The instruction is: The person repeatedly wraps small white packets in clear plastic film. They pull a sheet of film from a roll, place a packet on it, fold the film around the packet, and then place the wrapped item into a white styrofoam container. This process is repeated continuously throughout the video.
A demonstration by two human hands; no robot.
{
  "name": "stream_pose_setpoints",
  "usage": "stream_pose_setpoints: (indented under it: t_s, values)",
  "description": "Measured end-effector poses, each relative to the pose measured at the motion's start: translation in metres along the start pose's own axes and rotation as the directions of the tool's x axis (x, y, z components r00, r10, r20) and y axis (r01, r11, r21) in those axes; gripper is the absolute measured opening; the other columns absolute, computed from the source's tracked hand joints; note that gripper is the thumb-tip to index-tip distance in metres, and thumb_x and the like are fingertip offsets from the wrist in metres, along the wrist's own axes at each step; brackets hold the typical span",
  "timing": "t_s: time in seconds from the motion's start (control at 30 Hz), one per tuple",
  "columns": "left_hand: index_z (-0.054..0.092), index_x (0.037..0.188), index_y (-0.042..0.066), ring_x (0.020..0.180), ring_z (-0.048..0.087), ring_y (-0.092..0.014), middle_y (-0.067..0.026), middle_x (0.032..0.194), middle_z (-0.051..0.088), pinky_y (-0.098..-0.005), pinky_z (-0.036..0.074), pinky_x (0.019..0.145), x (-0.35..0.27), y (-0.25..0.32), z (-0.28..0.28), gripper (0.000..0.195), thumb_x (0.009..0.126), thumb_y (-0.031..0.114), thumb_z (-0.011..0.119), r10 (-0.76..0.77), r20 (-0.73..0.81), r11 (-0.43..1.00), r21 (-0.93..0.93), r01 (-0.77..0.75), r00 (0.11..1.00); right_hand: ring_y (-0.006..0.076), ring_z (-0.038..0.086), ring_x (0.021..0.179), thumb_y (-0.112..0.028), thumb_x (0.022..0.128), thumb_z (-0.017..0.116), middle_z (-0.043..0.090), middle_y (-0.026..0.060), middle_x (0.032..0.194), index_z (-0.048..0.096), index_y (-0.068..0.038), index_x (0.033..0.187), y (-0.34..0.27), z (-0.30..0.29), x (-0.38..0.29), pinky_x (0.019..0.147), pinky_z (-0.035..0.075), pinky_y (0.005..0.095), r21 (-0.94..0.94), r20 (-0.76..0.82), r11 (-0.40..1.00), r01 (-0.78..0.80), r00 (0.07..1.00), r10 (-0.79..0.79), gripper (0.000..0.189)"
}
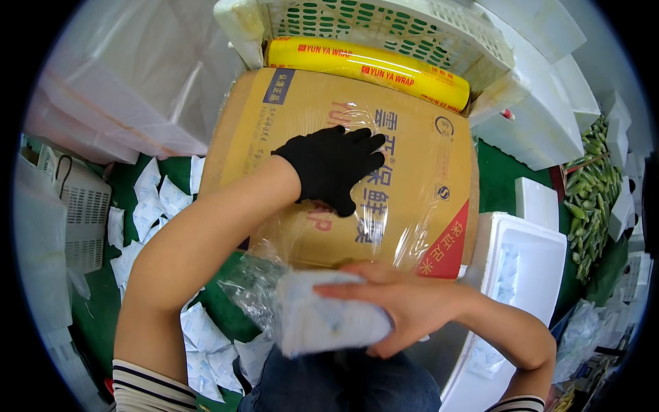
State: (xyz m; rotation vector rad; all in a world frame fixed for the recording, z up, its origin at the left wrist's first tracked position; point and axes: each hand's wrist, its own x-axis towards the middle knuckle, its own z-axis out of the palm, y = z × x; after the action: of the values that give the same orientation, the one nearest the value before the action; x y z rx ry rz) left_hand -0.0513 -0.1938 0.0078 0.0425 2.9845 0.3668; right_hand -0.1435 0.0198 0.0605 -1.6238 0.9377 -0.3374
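My left hand (340, 169), in a black glove, lies palm down with fingers spread on a printed cardboard box (304, 98). Clear cling film (412, 234) is stretched over the box top beneath it. My right hand (412, 309) is bare and grips a white block-like pack (329, 314), blurred, just off the box's near edge. Loose, crumpled film trails at the pack's left side. Along the box's far edge lies a yellow roll of cling wrap (370, 69) bearing red writing.
Behind the roll stands a white plastic crate (350, 20). White gel packs (203, 329) are scattered on the green floor at left. An open foam box (535, 273) holding similar packs is at right, beyond which lies a heap of green vegetables (592, 206). Large wrapped blocks (134, 77) rise at upper left.
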Motion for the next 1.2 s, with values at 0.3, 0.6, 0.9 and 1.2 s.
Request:
stream_pose_setpoints:
  t_s: [0.3,0.6,0.9,1.2]
  values:
    - [0.046,0.133,0.002,0.129,0.044,-0.031,-0.0202,0.138,0.045,-0.0393,0.035,0.107,-0.027,0.008,-0.008,0.077,0.075,0.043,0.076,-0.377,-0.507,0.810,-0.586,0.011,0.775,0.0264,0.032,0.136,-0.040,0.067,0.077,0.028,0.0168,0.149,0.007,-0.009,0.152,0.052,0.130,-0.032,0.111,0.024,0.0352,0.941,0.277,-0.208,-0.266,0.960,0.026,0.114]
    - [0.030,0.146,0.006,0.119,0.055,-0.026,-0.0185,0.123,0.059,-0.0346,0.044,0.097,-0.127,0.157,0.022,0.097,0.071,0.042,0.079,-0.271,0.304,0.188,-0.914,0.360,0.913,0.0253,0.047,0.121,-0.056,0.072,0.068,0.045,0.0176,0.135,0.025,0.000,0.144,0.027,0.111,-0.036,0.104,0.032,0.0350,0.995,0.057,0.082,-0.059,0.998,0.025,0.101]
    - [0.054,0.123,0.001,0.108,0.060,-0.022,-0.0119,0.115,0.063,-0.0370,0.048,0.094,-0.191,0.168,0.131,0.084,0.056,0.035,0.091,-0.282,0.374,-0.651,-0.751,0.110,0.883,0.0367,0.066,0.096,-0.036,0.102,0.035,0.069,0.0209,0.096,0.070,0.003,0.098,0.011,0.109,-0.066,0.082,0.052,0.0401,0.049,-0.974,0.946,0.319,0.226,-0.025,0.053]
    - [0.035,0.137,-0.002,0.120,0.050,-0.036,-0.0219,0.135,0.047,-0.0468,0.043,0.101,-0.065,0.173,0.066,0.097,0.063,0.045,0.077,-0.451,0.069,-0.848,-0.343,-0.404,0.890,0.0327,0.011,0.144,-0.070,0.090,0.033,-0.004,0.0207,0.156,0.031,-0.005,0.145,0.009,0.070,0.013,0.112,0.016,0.0502,-0.045,-0.916,0.322,0.946,0.090,-0.391,0.085]
